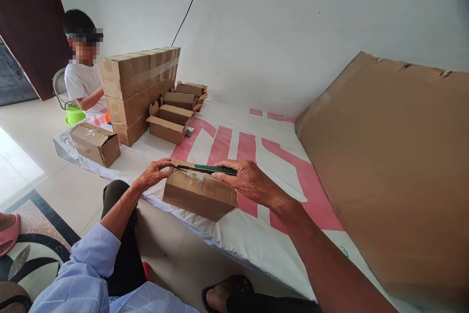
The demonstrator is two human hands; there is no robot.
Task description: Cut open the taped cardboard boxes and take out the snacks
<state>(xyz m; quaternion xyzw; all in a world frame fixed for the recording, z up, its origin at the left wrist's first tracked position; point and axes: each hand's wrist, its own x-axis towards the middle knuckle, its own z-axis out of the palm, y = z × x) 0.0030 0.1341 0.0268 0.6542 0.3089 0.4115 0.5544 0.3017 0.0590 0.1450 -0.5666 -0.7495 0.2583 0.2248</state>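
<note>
A small brown cardboard box (198,195) is held up in front of me, above the edge of a white sheet with red markings (227,144). My left hand (156,172) grips the box's left end, fingers curled over its top edge. My right hand (246,179) rests on the box's top right, fingers closed on a green-handled cutter (215,169) that lies flat along the top of the box.
A stack of taped boxes (137,91) stands at the back left, with open small boxes (170,122) beside it and one closed box (95,143) nearer. A seated person in a white shirt (82,83) is behind the stack. A large cardboard sheet (395,166) leans on the right.
</note>
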